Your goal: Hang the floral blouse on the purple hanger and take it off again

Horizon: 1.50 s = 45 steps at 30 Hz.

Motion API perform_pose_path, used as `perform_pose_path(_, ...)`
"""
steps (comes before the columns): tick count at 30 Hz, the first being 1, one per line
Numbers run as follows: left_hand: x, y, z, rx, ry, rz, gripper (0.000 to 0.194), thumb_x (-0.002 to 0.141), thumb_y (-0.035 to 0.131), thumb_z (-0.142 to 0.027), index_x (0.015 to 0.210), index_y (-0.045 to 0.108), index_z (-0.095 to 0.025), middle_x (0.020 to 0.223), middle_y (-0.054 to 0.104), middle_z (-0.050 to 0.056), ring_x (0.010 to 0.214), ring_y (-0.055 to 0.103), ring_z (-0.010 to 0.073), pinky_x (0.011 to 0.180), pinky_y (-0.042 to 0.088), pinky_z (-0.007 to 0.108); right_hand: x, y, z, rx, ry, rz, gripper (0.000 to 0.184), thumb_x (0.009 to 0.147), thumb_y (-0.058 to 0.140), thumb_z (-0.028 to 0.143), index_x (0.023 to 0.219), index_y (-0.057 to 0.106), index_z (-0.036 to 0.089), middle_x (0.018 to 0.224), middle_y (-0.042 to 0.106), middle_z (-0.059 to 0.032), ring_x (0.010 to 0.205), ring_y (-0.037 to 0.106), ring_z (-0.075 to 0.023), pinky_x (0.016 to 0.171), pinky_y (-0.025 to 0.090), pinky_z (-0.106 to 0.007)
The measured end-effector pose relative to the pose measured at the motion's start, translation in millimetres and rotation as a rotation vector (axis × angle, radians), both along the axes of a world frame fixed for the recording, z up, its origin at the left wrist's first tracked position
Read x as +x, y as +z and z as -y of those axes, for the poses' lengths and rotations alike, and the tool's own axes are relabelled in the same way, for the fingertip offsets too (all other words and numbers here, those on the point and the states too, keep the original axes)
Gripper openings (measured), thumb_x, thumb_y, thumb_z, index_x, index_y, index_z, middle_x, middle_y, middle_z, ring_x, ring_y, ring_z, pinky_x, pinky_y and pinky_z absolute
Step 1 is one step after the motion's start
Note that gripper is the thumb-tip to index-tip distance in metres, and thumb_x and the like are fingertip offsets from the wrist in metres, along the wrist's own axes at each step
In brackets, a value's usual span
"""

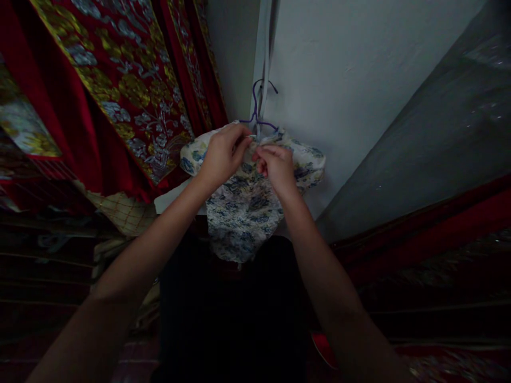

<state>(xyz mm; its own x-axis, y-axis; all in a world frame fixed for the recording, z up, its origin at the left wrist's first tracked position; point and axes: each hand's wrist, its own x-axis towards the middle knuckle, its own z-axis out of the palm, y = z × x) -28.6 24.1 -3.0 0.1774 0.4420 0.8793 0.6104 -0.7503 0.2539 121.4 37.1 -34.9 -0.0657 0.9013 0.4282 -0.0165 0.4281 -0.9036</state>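
Observation:
A small white garment with a blue flower print [247, 213] hangs on a purple wire hanger [255, 114] against a pale wall. My left hand [223, 157] is closed in a pinch on the garment's collar, just below the hanger's neck. My right hand [275, 165] is closed too, fingers curled on the collar right beside the left hand. The two hands almost touch at the top middle of the garment. The fingertips hide the collar's fastening.
Red fabric with gold and silver embroidery [128, 90] hangs at the left. A grey plastic-covered garment [431, 138] hangs at the right over dark red cloth [431, 234]. A white vertical strip [263, 48] runs up the wall above the hanger.

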Motion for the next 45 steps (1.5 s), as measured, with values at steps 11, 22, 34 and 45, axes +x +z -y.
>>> perform_pose_path(11, -127, -90.0, -1, -0.523, -0.281, 1.17, 0.029, 0.101, 0.049, -0.037, 0.082, 0.06, -0.018, 0.082, 0.07, 0.005, 0.092, 0.068, 0.0174, 0.09, 0.055, 0.036, -5, -67.4, 46, -0.165, 0.223, -0.038, 0.028, 0.075, 0.06, 0.039, 0.054, 0.061, 0.02, 0.042, 0.05, 0.0033, 0.041, 0.043, -0.0087, 0.045, 0.031, -0.022)
perform_pose_path(22, -41, -203.3, 51, -0.539, -0.282, 1.524, 0.028, 0.068, 0.085, -0.029, 0.08, 0.063, -0.015, 0.075, 0.068, -0.001, 0.07, 0.067, 0.0116, 0.073, 0.051, 0.023, 11, -131.0, 94, -0.419, -0.134, -0.464, 0.029, 0.07, 0.06, 0.046, 0.057, 0.056, 0.02, 0.042, 0.041, 0.0059, 0.039, 0.031, -0.0069, 0.042, 0.019, -0.023)
perform_pose_path(34, 40, -132.4, 108, -0.718, -0.618, 0.942, 0.025, 0.086, 0.076, -0.042, 0.086, 0.069, -0.018, 0.092, 0.069, 0.003, 0.084, 0.063, 0.0159, 0.077, 0.049, 0.025, 13, -139.3, 94, -0.15, -0.115, -0.174, 0.037, 0.087, 0.058, 0.055, 0.079, 0.068, 0.02, 0.082, 0.071, -0.0043, 0.084, 0.065, -0.0207, 0.08, 0.052, -0.033)
perform_pose_path(45, 27, -130.0, 58, -0.557, -0.474, 0.407, 0.04, 0.103, 0.046, -0.052, 0.128, 0.063, -0.024, 0.122, 0.067, 0.01, 0.113, 0.062, 0.0218, 0.098, 0.049, 0.034, 23, -115.3, 95, -0.194, 0.204, -0.059, 0.032, 0.068, 0.08, 0.037, 0.094, 0.07, 0.02, 0.086, 0.073, -0.0027, 0.077, 0.066, -0.0195, 0.072, 0.056, -0.031)
